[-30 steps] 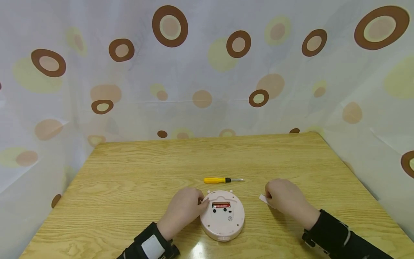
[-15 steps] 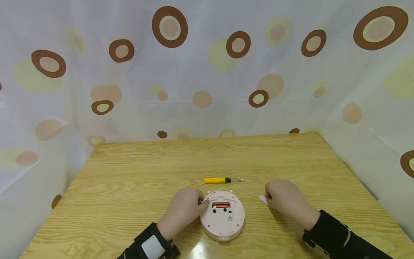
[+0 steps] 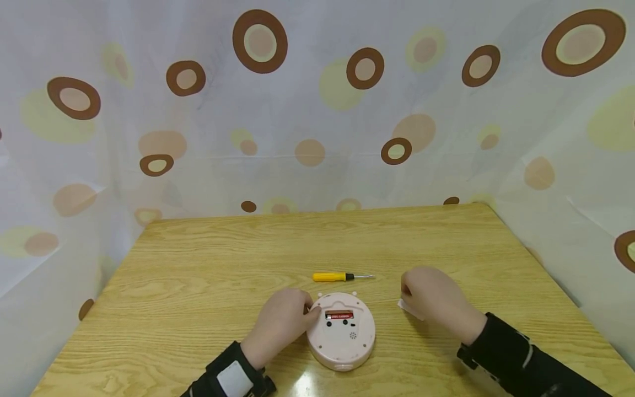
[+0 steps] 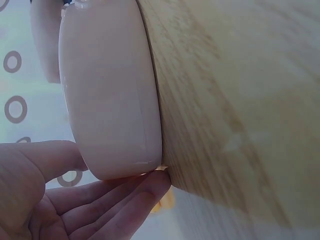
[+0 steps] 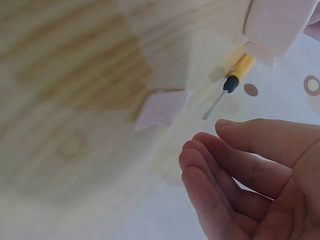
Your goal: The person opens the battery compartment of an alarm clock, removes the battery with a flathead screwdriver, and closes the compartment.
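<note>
A round pale pink alarm clock (image 3: 342, 350) lies with its back facing up. Its battery slot stands uncovered, with a red battery (image 3: 339, 314) inside. My left hand (image 3: 283, 317) grips the clock's left side, thumb at the upper edge and fingers against the side wall, as the left wrist view shows. To the right of the clock, a small pale pink battery cover (image 5: 162, 109) rests on the table. Just above it is my right hand (image 3: 434, 292); in the right wrist view its loosely curled fingers (image 5: 215, 195) are apart from the cover and hold nothing.
A yellow-handled screwdriver (image 3: 334, 277) lies behind the clock, its tip pointing right. The wooden table (image 3: 223, 248) reaches back to a curtain (image 3: 307, 110) patterned with circles, which also runs along both sides.
My right hand has let go of the battery cover and lifted slightly up and to the left, leaving the cover on the table. My left hand and the alarm clock have stayed in place.
</note>
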Demonstrator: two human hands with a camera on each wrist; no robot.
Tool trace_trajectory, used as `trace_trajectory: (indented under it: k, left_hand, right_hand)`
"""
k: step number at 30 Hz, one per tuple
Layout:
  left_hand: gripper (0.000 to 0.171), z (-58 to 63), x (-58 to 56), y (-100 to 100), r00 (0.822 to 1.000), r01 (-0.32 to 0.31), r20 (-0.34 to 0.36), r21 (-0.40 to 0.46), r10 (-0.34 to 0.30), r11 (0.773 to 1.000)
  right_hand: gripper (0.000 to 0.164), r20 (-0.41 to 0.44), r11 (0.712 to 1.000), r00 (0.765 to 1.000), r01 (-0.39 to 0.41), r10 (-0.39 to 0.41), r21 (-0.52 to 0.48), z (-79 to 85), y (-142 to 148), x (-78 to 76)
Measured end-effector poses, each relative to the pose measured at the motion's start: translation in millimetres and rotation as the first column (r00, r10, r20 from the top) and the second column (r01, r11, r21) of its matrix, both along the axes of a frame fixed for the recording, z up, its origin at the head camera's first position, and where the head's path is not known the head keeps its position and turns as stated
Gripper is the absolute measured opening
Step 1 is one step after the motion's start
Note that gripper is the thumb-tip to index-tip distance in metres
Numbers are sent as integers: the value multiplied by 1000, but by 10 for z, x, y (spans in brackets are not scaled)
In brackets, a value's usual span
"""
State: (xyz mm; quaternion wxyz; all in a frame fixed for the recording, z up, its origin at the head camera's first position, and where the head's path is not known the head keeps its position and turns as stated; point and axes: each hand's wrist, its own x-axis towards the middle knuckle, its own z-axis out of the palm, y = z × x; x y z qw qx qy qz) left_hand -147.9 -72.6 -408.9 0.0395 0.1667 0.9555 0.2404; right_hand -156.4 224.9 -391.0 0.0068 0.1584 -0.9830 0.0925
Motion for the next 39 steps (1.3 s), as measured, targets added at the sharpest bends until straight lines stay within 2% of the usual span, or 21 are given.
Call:
trace_trajectory:
  k: [3,10,17,25,32,39]
  left_hand:
    - [25,-10,-1,0,1000,0,-2,-1,0,1000]
    - [27,-2,3,0,1000,6,-9,2,-6,1000]
    - [31,-12,-26,2,1000,8,-12,11,-8,1000]
    - [31,-16,-10,-7,1000,12,-15,16,-12,1000]
    - [30,-15,-14,-12,1000,8,-4,17,-8,1000]
    - [27,-7,-9,-17,1000,7,1,20,-7,1000]
  right_hand:
    - [46,-23,999,999,-25,26,21,35,-62,-34]
    - [28,-43,996,996,-74,76,39,136,-232,-157]
    - [39,-86,991,987,-129,133,44,294,-419,-276]
    - [49,-89,985,982,-159,165,64,434,-633,-362]
    - [46,-106,973,969,-216,223,77,456,-790,-453]
    - [55,-66,967,966,-248,251,54,449,-894,-578]
